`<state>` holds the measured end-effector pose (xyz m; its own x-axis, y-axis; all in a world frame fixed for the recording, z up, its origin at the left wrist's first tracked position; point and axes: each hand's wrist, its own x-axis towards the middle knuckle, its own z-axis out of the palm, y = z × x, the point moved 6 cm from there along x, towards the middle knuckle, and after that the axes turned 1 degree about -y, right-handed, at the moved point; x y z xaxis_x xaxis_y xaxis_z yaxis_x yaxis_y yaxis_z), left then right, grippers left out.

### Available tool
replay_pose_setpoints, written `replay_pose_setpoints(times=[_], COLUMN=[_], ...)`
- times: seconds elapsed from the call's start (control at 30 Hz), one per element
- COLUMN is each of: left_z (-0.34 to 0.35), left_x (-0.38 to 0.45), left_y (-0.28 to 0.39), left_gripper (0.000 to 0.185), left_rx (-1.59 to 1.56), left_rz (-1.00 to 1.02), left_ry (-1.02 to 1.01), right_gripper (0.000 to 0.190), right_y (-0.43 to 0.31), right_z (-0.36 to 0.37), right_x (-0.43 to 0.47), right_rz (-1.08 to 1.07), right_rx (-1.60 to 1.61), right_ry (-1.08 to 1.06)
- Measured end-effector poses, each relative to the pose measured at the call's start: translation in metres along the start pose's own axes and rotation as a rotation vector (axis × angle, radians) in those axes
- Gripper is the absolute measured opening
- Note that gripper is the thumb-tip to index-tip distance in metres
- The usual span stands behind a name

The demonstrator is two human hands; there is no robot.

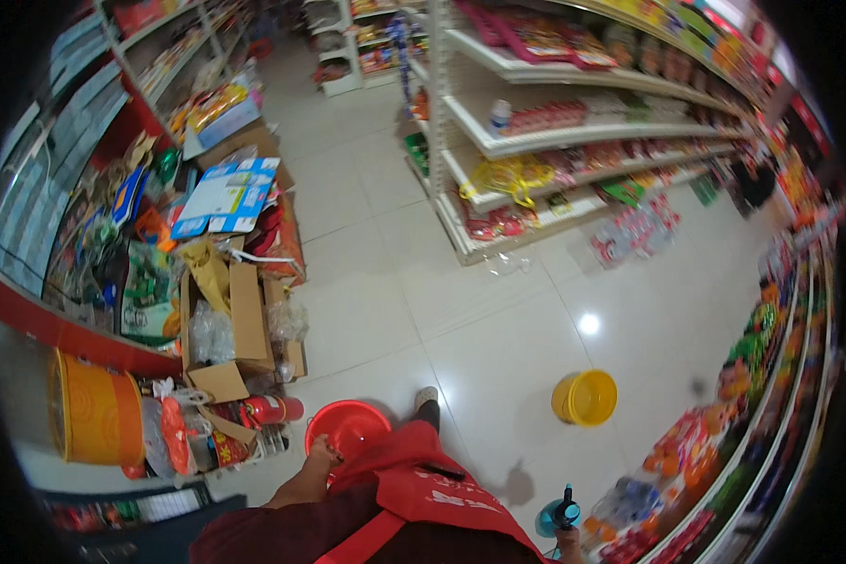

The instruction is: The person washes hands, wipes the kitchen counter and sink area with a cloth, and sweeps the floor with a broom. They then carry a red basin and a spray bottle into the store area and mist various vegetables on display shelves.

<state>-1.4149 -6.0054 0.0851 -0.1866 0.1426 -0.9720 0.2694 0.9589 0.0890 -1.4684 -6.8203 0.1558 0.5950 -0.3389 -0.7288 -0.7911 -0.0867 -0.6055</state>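
My left hand grips the near-left rim of a red plastic basin beside my leg. Part of the basin is hidden behind my red apron. At the lower right, my right hand is closed round the upper part of a teal spray bottle with a black pump head. Only a small piece of that hand shows at the picture's bottom. Further forward on the tiled floor stands a yellow bucket, upright, apart from both hands.
A fire extinguisher, an open cardboard box and an orange drum crowd the left. Shop shelving stands ahead. Plastic-wrapped bottles lie on the floor before it. Packaged goods line the right.
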Motion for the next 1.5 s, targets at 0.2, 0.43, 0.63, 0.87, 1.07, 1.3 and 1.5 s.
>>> replay_pose_setpoints(times=[0.2, 0.43, 0.63, 0.87, 1.07, 1.3, 1.5], left_z=[0.024, 0.092, 0.186, 0.296, 0.399, 0.545, 0.656], left_x=[-0.002, -0.039, -0.049, -0.087, -0.1, -0.105, -0.121], left_y=[0.016, 0.072, 0.147, 0.237, 0.33, 0.474, 0.599], left_gripper=[0.03, 0.029, 0.028, 0.027, 0.026, 0.025, 0.025], left_rx=[-0.257, -0.321, -0.451, -0.596, -0.714, -0.814, -0.774], left_rz=[0.046, 0.096, 0.073, 0.084, 0.054, 0.004, -0.053], left_ry=[-0.108, -0.073, -0.041, 0.011, 0.038, 0.062, 0.08], right_gripper=[0.019, 0.032, 0.04, 0.053, 0.057, 0.053, 0.02], right_y=[-0.267, -0.472, -0.653, -0.886, -1.062, -1.245, -1.395], right_z=[0.075, 0.282, 0.552, 0.9, 1.144, 1.381, 1.527], right_x=[0.141, 0.335, 0.478, 0.53, 0.557, 0.575, 0.589], right_rz=[0.004, -0.254, -0.555, -0.578, -0.711, -0.696, -0.557], right_rx=[-0.724, -0.901, -0.935, -1.407, -1.379, -1.467, -1.412], right_ry=[-0.204, -0.306, -0.629, -0.738, -0.968, -1.032, -1.015])
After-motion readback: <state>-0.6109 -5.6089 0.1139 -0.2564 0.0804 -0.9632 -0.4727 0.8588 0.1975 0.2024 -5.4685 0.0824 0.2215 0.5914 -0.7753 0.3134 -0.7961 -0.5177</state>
